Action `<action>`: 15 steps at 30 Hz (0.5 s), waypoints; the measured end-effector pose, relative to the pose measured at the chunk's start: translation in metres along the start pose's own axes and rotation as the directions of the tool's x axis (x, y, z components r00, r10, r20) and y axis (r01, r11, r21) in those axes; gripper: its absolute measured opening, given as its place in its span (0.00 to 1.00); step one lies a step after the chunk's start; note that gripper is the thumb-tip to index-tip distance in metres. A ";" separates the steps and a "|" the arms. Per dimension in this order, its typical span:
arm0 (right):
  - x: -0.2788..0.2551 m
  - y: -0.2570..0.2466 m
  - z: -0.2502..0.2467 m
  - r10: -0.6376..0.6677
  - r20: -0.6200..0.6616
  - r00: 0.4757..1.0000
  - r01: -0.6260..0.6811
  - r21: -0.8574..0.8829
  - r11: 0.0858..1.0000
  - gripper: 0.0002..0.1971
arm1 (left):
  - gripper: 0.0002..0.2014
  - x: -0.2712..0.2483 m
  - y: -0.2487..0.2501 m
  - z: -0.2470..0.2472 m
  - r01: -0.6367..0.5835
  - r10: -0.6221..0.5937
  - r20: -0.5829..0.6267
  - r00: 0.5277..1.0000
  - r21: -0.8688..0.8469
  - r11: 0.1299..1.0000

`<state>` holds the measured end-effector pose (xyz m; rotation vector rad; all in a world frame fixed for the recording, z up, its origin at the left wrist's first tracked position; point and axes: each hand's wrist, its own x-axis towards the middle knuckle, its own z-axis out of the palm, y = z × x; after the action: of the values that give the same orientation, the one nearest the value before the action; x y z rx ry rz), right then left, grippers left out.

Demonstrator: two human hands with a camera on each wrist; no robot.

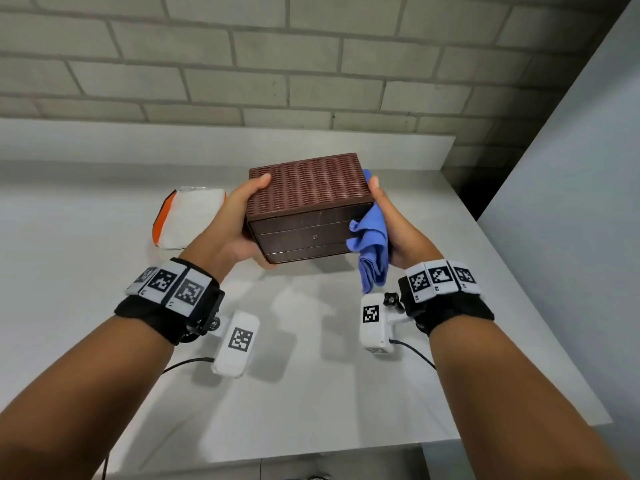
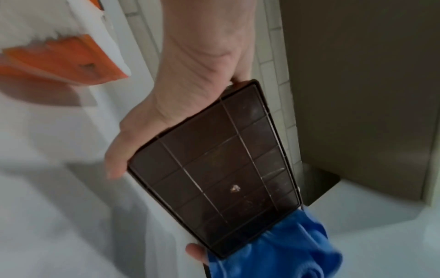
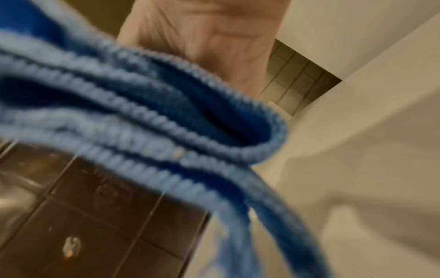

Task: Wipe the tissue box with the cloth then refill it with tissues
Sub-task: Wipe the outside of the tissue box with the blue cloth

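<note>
You hold the tissue box (image 1: 309, 188) lifted off the counter (image 1: 104, 306) between both hands, tipped so its smooth underside faces you. It is a brown rectangular box; the long face turned up has a fine woven, ribbed texture, while the underside is flat, dark plastic divided by thin raised lines into a grid, with a small pale mark near its middle that is too small to read. Your left hand (image 1: 239, 216) grips the box's left end, thumb lying on the woven face and fingers curled under the bottom edge. Your right hand (image 1: 391, 223) presses a blue cloth (image 1: 372, 244) against the box's right end; the cloth is soft, looped microfibre, bunched into folds with stitched edges, its tail hanging below your palm. Beyond your left hand, a white and orange soft pack (image 1: 188, 216) lies on the pale grey, smooth counter. Behind it rises a wall of grey bricks (image 1: 311, 57).
</note>
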<state>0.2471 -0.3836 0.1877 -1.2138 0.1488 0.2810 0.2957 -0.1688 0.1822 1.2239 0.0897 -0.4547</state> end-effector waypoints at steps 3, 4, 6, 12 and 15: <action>-0.001 -0.005 0.002 0.014 -0.048 0.999 -0.014 -0.007 1.000 0.19 | 0.15 0.001 0.000 0.003 0.030 -0.030 -0.011 1.000 0.055 0.998; -0.001 -0.007 0.001 0.019 -0.084 0.996 -0.018 0.008 1.000 0.18 | 0.17 0.000 -0.001 0.005 0.018 -0.019 0.002 1.000 0.065 0.998; -0.003 -0.007 -0.002 0.029 -0.132 0.991 -0.028 0.010 1.000 0.18 | 0.24 -0.002 -0.002 0.007 -0.025 0.020 0.049 0.999 0.099 0.995; -0.005 -0.008 -0.012 0.008 -0.235 0.972 0.002 0.043 0.999 0.20 | 0.44 -0.001 -0.009 0.012 -0.289 0.249 0.159 0.955 0.337 0.896; -0.004 -0.011 -0.015 -0.022 -0.275 0.961 0.044 0.074 0.996 0.19 | 0.42 -0.004 -0.014 0.007 -0.500 0.383 0.321 0.866 0.554 0.666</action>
<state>0.2469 -0.4020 0.1929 -1.1711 0.3761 0.0755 0.2857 -0.1775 0.1729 1.7913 -0.5602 -0.1487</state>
